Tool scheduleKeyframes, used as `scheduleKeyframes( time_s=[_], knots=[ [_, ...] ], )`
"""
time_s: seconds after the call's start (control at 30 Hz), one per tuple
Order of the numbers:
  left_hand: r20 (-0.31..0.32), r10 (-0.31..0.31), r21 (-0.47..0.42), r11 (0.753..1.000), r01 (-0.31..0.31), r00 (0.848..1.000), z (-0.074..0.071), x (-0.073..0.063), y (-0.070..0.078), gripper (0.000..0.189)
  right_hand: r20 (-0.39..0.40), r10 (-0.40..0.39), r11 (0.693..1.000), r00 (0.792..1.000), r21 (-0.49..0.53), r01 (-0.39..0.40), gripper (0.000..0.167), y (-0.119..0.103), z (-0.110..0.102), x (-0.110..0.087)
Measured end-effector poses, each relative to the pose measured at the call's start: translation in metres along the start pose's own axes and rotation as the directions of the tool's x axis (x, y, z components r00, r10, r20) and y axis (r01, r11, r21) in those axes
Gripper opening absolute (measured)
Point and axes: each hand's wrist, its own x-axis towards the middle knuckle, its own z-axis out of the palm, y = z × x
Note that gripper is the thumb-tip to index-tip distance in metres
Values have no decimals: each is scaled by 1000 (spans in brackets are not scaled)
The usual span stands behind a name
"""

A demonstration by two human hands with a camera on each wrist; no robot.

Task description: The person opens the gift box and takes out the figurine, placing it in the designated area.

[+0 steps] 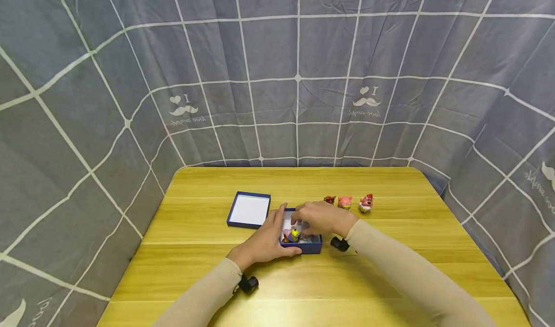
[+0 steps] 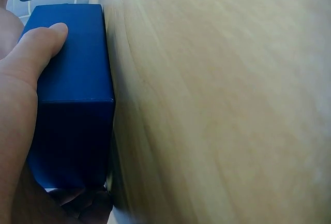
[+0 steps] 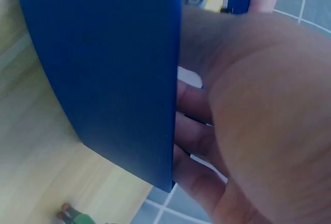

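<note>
A blue box (image 1: 311,250) with a white inside stands on the table, its top uncovered. My left hand (image 1: 266,240) grips its left side, the thumb (image 2: 51,38) lying on the near wall and the other fingers round the far end. Inside the box, a yellow figure (image 1: 295,234) with round goggles lies at the left, next to small pink and brown figures. Over the right part my right hand (image 1: 318,218) reaches down into the box with bent fingers (image 3: 196,133). The box wall covers its fingertips, and I cannot tell whether they hold anything.
Left of the box lies a blue-rimmed lid (image 1: 249,209), white inside facing up. Behind my right hand stand a brown figure (image 1: 329,200), a pink figure (image 1: 345,202) and a red-and-pink figure (image 1: 366,203). A grey checked curtain (image 1: 277,100) surrounds the wooden table (image 1: 195,255).
</note>
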Motion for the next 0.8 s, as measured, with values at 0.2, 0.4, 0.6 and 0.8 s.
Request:
scheduleKeyframes(
  time_s=[0.2,0.4,0.6,0.8],
  knots=[
    [-5,-2,-4,1000,2,1000,0,0,0,140,-13,0,999,1000,42,1,29,4,1,5],
    [-1,3,5,1000,-3,1000,-1,-1,0,140,23,-26,989,999,148,22,33,9,1,5],
    [4,-1,2,1000,1,1000,-1,-2,0,140,40,-74,961,996,271,60,34,8,-7,1],
    [6,-2,2,1000,2,1000,-3,-1,0,140,48,-65,948,997,315,47,34,7,-13,-2]
  ],
)
